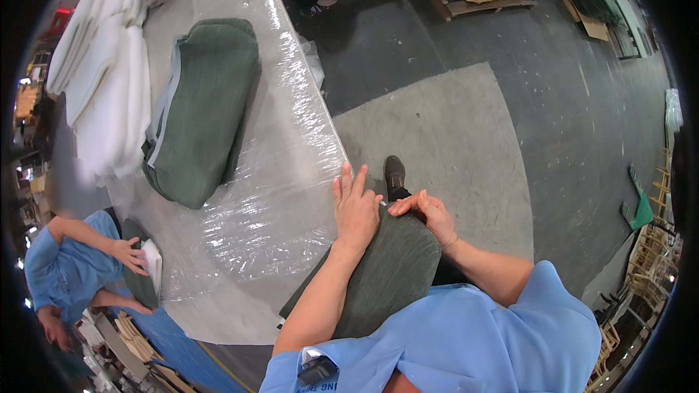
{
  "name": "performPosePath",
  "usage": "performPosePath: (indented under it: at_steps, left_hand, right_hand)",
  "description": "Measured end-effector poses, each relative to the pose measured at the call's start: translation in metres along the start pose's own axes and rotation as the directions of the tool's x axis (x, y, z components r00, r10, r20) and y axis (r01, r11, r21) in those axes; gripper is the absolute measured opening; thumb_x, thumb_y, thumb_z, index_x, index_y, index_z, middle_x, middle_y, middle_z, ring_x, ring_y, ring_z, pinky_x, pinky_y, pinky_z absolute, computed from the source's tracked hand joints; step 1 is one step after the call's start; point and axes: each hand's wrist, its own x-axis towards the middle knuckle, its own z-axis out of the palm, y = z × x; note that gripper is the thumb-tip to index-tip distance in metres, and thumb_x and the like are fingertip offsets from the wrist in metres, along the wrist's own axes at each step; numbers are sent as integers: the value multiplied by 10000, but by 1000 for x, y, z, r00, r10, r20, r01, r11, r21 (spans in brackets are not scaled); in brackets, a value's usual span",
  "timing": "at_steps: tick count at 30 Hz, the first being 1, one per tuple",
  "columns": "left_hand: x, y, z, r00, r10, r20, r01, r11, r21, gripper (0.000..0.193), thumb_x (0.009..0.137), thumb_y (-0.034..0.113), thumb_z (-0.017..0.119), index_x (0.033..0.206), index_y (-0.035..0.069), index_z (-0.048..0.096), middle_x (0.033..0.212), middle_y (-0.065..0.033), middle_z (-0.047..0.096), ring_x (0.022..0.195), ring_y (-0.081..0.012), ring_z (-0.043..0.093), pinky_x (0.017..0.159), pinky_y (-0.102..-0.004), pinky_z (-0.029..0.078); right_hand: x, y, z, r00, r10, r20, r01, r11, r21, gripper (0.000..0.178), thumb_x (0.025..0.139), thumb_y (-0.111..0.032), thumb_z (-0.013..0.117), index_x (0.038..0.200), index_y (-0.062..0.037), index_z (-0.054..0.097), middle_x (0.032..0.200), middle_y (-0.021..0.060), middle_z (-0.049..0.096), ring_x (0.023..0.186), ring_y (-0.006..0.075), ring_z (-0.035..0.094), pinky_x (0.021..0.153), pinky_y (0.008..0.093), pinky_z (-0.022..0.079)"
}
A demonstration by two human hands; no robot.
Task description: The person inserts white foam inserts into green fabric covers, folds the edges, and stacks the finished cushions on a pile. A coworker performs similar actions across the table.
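Downward fisheye view, head-worn

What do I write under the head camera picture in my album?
Both hands touch a green cushion beside a plastic-covered table, where another green cushion lies near folded white padding.

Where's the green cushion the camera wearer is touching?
In the head view, the green cushion is low and slightly right of centre, in front of the wearer's blue shirt, left hand and right hand at its far end, by the plastic-covered table.
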Motion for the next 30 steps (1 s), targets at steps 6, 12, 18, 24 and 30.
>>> performPosePath:
  at_steps: [6,12,18,24,30]
  left_hand:
    - [2,-2,7,981,-32,-194,15,996,-90,321,949,39,642,1268,44,678,1673,-183,405,1587,-410,313,1274,-565,269]
    - [-3,-4,6,922,-78,-378,-83,917,-391,492,940,-80,546,1409,55,604,1692,-206,350,1563,-416,348,1252,-551,329]
    - [-9,-19,-6,903,-165,-397,-134,769,-625,516,969,-89,443,1471,-13,531,1664,-202,405,1503,-369,448,1243,-441,362]
    - [-147,-42,-148,945,-306,115,325,848,-418,408,1052,205,596,1438,75,617,1469,-159,637,1380,-319,590,1162,-401,443]
    - [-422,-49,-179,436,-798,417,741,54,-670,614,1075,445,596,1587,138,449,1520,-223,565,1389,-362,569,1095,-541,498]
  right_hand:
    - [18,21,9,998,-34,-53,36,999,40,646,1165,-454,364,788,-5,635,847,166,712,890,282,690,981,420,524]
    - [38,33,25,997,28,-78,-17,990,138,598,1141,-425,413,688,-57,546,673,120,609,715,273,620,902,420,513]
    - [56,63,26,991,135,13,-132,937,324,597,1117,-425,517,644,-62,543,632,142,614,628,289,628,659,410,537]
    - [53,50,26,975,164,-150,-117,952,283,524,1069,-380,592,624,-136,458,559,82,534,558,251,572,674,413,524]
    - [33,33,4,995,69,-65,-60,990,130,399,1012,-344,732,762,-77,575,700,95,636,678,213,643,659,363,534]
